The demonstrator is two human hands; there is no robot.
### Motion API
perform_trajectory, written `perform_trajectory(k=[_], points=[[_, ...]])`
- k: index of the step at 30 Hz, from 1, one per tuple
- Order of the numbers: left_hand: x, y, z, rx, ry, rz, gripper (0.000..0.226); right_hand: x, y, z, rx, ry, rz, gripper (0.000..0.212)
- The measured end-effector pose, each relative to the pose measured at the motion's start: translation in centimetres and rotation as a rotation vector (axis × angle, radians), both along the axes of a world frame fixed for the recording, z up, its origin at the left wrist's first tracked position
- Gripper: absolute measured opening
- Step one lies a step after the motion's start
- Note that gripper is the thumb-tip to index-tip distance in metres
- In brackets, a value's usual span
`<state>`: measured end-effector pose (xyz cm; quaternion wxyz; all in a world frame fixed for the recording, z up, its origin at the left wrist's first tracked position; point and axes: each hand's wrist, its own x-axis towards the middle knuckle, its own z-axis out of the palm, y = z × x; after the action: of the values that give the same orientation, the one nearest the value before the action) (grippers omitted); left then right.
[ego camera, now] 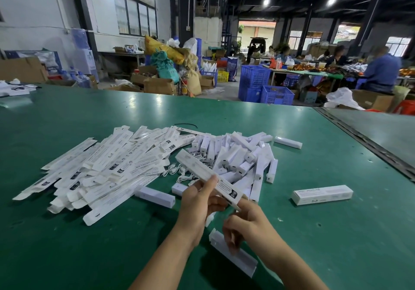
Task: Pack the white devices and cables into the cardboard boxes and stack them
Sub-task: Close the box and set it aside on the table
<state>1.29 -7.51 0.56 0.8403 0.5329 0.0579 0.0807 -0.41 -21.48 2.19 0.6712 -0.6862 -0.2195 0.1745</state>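
Holds a box (195,166) in the left grip (198,200), fingers curled round its near half and thumb laid along the top face. Carries it clear of the table (89,245), slanted from far left down to near right.

Meets the box's near end with the forefinger (248,207) of the right grip (247,224). Other fingers there bent downward and blurred: cannot tell whether closed on anything. Just beneath them, flat on the table, a long white piece (238,260) with one end open. Cannot tell whether touched or merely covered.

Beyond the left grip and to its left, a loose heap of flat boxes (101,166), printed sides up and overlapping at all angles. Beyond the held box, a pile of devices (235,155), with one more (155,196) lying apart, just left of the left grip. Between the two heaps, under the box's far end, a tangle of cables (179,174). Well to the right of both grips, a closed box (322,194) alone on the table.
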Motion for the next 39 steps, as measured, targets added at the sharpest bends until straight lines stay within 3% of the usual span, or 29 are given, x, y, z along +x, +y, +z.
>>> perform_trajectory(k=[6, 10, 13, 19, 27, 32, 37, 39], points=[[0.7, 1.1, -0.6, -0.052, -0.013, 0.179, 0.03, -0.1, 0.2, -0.6, -0.044, -0.064, -0.051, 0.054], [1.6, 4.1, -0.9, -0.228, -0.058, 0.368, 0.025, 1.2, 0.7, -1.8, -0.166, -0.261, -0.385, 0.028], [2.4, 5.5, -1.0, -0.354, -0.09, 0.372, 0.023, 3.0, 1.5, -1.6, -0.335, -0.359, -0.577, 0.017], [3.2, 5.2, -1.2, -0.378, -0.082, 0.432, 0.027, 9.1, 5.3, 1.5, -0.766, -0.672, -0.439, 0.023], [3.8, 5.4, -1.6, -0.414, -0.078, 0.62, 0.03, 14.7, 10.3, 0.6, -1.246, -0.789, -0.07, 0.025], [4.0, 5.2, -2.0, -0.398, -0.095, 0.671, 0.039, 15.9, 11.6, -0.6, -1.3, -0.774, 0.043, 0.028], [4.0, 4.8, -2.2, -0.339, -0.124, 0.682, 0.047, 15.7, 12.0, -1.8, -1.229, -0.814, -0.064, 0.023], [3.9, 4.9, -2.1, -0.331, -0.123, 0.686, 0.046, 15.6, 11.9, -1.3, -1.075, -0.772, -0.18, 0.024]])
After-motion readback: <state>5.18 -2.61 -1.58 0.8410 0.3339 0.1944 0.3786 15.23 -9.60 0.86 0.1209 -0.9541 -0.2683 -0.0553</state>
